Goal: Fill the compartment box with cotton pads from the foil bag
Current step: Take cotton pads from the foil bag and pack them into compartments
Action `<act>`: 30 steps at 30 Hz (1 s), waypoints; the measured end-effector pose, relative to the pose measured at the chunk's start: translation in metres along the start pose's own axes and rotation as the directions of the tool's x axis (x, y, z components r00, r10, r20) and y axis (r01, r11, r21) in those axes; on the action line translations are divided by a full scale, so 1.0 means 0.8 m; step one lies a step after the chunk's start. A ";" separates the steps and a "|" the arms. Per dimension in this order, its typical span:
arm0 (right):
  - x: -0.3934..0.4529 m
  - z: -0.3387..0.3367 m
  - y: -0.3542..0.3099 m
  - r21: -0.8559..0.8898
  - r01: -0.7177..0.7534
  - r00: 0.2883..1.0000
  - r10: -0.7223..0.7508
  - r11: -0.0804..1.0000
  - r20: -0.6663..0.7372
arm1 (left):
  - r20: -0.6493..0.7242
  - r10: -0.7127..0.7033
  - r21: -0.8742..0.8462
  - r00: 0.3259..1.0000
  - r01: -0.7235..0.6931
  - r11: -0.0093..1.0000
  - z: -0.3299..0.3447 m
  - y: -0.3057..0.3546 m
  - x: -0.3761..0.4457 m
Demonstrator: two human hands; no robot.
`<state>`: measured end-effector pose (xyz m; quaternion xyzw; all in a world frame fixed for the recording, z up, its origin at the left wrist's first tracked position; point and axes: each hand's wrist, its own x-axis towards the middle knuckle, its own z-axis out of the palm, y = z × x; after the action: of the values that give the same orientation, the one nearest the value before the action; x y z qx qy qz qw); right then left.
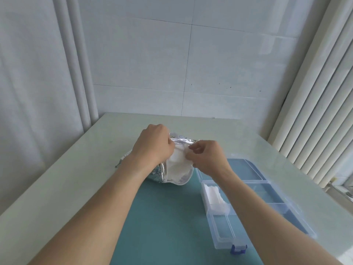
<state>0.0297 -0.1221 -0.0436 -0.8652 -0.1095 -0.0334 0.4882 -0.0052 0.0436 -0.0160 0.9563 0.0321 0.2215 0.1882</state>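
A silver foil bag [159, 172] lies on the table with its mouth towards me, white cotton pads [178, 168] showing inside. My left hand [152, 144] grips the bag's upper rim. My right hand [208, 157] pinches white pads at the bag's mouth. To the right stands a clear plastic compartment box [250, 205] with its lid laid open behind it. One near-left compartment holds a stack of cotton pads [214, 196]. My right forearm hides part of the box.
A teal mat [168, 222] covers the near part of the pale table [57, 178]. The box has a blue latch [238, 249] at its front. White tiled wall rises behind; vertical blinds [315, 111] hang at the right.
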 end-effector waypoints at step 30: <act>0.001 -0.010 -0.013 -0.263 0.251 0.962 -0.211 0.931 0.173 | 0.243 -0.201 -0.471 0.949 0.297 0.831 -0.009 0.005 0.009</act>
<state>0.0288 -0.1236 -0.0308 -0.9072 -0.2391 -0.0446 0.3431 -0.0016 0.0437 -0.0058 0.8779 0.0808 0.1070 0.4597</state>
